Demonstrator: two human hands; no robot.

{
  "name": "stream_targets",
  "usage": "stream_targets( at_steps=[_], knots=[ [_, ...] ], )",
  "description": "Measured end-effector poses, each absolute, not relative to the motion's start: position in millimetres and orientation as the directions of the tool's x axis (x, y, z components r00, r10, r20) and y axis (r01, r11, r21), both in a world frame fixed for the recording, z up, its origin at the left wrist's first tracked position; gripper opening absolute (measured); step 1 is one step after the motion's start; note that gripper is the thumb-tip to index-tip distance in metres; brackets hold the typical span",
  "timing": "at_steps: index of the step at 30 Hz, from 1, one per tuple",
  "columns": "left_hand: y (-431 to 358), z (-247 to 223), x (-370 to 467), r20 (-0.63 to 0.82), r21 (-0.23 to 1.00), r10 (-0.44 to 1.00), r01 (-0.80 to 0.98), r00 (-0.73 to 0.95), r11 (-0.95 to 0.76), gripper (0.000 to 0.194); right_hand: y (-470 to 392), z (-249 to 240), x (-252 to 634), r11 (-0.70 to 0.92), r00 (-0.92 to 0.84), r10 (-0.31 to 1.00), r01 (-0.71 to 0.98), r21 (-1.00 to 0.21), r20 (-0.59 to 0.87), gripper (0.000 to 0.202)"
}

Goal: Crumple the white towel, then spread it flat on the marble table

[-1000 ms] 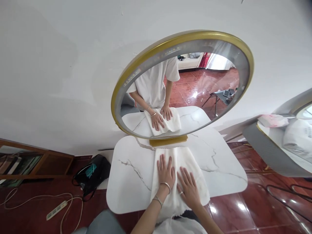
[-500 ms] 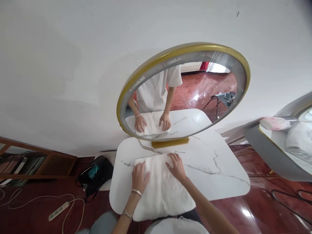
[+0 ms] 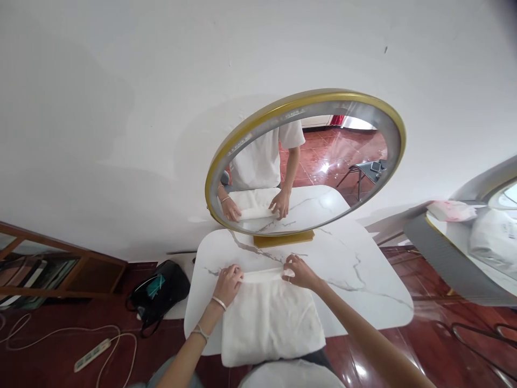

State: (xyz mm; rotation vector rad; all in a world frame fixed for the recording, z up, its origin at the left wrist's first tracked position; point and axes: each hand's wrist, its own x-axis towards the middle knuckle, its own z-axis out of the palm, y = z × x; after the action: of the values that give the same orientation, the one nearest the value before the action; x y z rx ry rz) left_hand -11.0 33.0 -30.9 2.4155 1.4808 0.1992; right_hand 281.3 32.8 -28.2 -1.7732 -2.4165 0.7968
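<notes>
A white towel [image 3: 272, 320] lies on the white marble-patterned table [image 3: 359, 291], its near end hanging over the front edge. Its far edge is turned over into a narrow fold. My left hand [image 3: 229, 284] grips the left end of that fold with curled fingers. At the right end, my right hand [image 3: 299, 274] pinches the fold between thumb and fingers. Both hands and the towel also show in the round gold-rimmed mirror [image 3: 399, 134] behind them.
The mirror's gold base [image 3: 284, 238] stands at the table's back by the wall. Left on the floor are a black bag [image 3: 169, 288] and a power strip [image 3: 92, 355] with cables. A second table [image 3: 438, 258] at right carries a tissue pack [image 3: 450, 210] and a white bag [image 3: 496, 237].
My hands went from lying flat on the towel to gripping its far edge, which is now folded over toward me. The view has shifted slightly.
</notes>
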Motion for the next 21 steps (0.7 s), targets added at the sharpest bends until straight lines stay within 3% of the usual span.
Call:
stream_targets(
  at_steps=[7,15,21],
  knots=[
    [39.9,-22.1,-25.3,-0.072,0.351,0.902,0.857,0.426,-0.377,0.015,54.0,-23.2,308.5,0.122,-0.291,0.878,0.903,-0.411,-0.380,0.021],
    [58.0,-17.0,-50.7,-0.197,0.539,0.908,0.815,0.369,-0.214,0.032,63.0,-18.9,341.2,-0.143,-0.246,0.822,0.783,-0.606,-0.513,0.043],
    [67.8,-9.6,-55.6,-0.202,0.666,0.928,0.739,0.312,-0.104,0.034,57.1,-12.4,343.2,-0.284,-0.103,0.894,0.623,-0.729,-0.436,0.053]
  ],
)
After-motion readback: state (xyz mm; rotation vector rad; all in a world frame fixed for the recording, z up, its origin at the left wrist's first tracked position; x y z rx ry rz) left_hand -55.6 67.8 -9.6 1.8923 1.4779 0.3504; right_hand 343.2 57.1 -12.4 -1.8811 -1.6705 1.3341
